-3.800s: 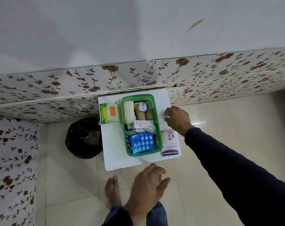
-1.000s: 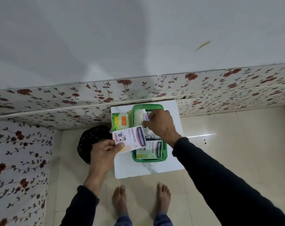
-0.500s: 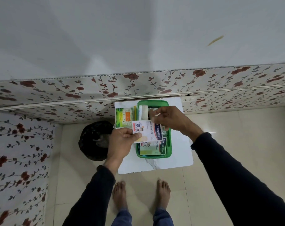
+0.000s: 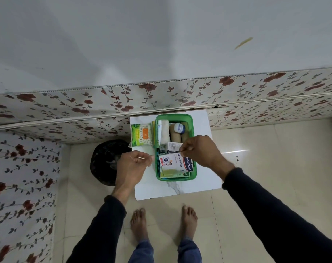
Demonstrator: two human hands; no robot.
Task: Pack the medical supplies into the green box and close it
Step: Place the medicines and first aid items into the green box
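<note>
The green box (image 4: 174, 117) sits on the white worktop (image 4: 201, 183) against the floral wall, nearly full: rolled bandages, a white gauze roll (image 4: 164, 132) and a small blue-capped jar (image 4: 179, 127) at the far end, 2 flat plaster packets (image 4: 175, 163) stacked at the near end. The top packet reads "WASHPROOF" and a part-hidden "…nsaplast", probably Hansaplast.

The right hand (image 4: 201, 151) hovers over the packets, fingers pinched narrow just above the top one; whether they grip its edge I cannot tell. The left hand (image 4: 132, 165) is beside the box's left wall, fingers curled nearly shut and, as far as the view shows, holding nothing.

Risks: the packets ride high and lean on the rim, so a lid may not seat. The cotton-swab pack (image 4: 142, 136), its print too small to read, lies outside, left of the box, and could be forgotten. No lid is clearly visible.
</note>
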